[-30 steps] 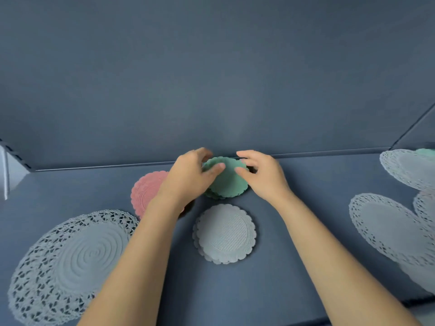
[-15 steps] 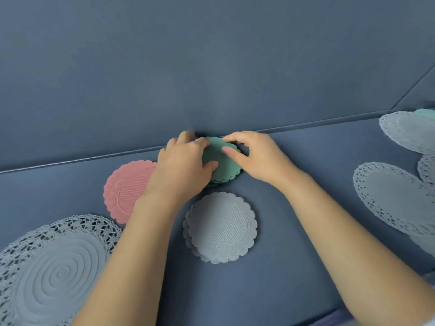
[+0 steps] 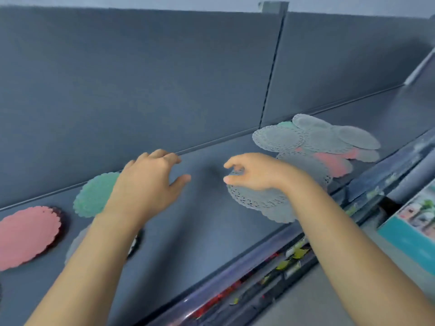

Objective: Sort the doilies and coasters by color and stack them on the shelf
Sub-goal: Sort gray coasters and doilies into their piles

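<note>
A green coaster stack (image 3: 93,198) lies on the grey shelf (image 3: 202,222) near the back wall, with a pink coaster stack (image 3: 26,234) to its left. A white coaster stack (image 3: 77,243) in front is mostly hidden by my left forearm. My left hand (image 3: 148,184) hovers over the shelf just right of the green stack, fingers loosely curled, holding nothing. My right hand (image 3: 254,171) hangs above the left edge of a white lace doily (image 3: 256,201), fingers loosely curved and empty. Behind it lies a mixed pile of white doilies (image 3: 280,138), pink coasters (image 3: 334,164) and a green one (image 3: 286,124).
The shelf's back wall (image 3: 141,90) rises right behind the stacks, with a vertical seam (image 3: 270,74). A clear front rail with labels (image 3: 270,271) runs along the shelf edge. A teal package (image 3: 414,229) shows at lower right.
Both hands have let go of the green stack and moved right. The view has swung right, so the stacks sit at the left and the mixed pile is in sight.
</note>
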Motion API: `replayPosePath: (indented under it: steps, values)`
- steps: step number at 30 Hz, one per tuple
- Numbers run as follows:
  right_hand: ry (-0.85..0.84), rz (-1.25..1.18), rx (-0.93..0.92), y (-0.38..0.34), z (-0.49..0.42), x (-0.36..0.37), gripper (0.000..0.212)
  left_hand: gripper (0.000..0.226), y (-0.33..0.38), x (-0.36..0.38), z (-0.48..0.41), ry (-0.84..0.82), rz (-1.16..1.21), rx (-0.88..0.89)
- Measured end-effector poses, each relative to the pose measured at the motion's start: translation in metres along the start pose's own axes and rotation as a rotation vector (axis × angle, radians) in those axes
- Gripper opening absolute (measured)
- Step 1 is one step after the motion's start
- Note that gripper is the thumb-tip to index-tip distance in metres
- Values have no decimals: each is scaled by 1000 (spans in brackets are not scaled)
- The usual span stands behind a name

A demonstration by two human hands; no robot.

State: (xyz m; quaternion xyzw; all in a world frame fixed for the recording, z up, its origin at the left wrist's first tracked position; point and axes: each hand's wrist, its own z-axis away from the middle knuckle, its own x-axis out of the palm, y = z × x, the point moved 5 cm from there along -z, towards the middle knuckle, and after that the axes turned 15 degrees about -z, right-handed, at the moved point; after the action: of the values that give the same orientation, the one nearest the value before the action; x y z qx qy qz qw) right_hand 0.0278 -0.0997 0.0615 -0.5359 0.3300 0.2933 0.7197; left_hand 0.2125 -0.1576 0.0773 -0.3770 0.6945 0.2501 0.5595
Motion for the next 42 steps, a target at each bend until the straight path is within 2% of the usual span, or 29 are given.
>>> replayPosePath:
  steps: [5, 10, 13, 18, 24, 27, 33, 38, 42]
  values:
    - [61, -91, 63, 114, 62, -53, 48, 50, 131, 5, -21, -60, 22, 100]
    - [308, -181, -33, 200, 94, -117, 34, 54, 241, 18, -57, -102, 1, 134]
    - [281, -129, -7, 241, 90, -138, 37, 56, 277, 28, -75, -180, 10, 138]
    - [191, -123, -34, 267, 53, -148, 39, 54, 275, 56, -109, -353, 13, 60]
    - [67, -109, -105, 257, -1, -145, 37, 51, 273, 64, -153, -318, 121, 3]
    - [18, -87, -168, 251, -20, -143, 39, 53, 261, 63, -156, -303, 149, -95]
    - [-174, -56, -470, 197, -23, -107, 48, 42, 232, 57, -119, -347, 92, -292]
    - [-286, -30, -671, 171, -11, -74, 26, 44, 231, 49, -63, -335, 45, -501]
    - [-334, 16, -748, 176, -1, -66, 25, 43, 244, 46, -21, -287, 5, -637]
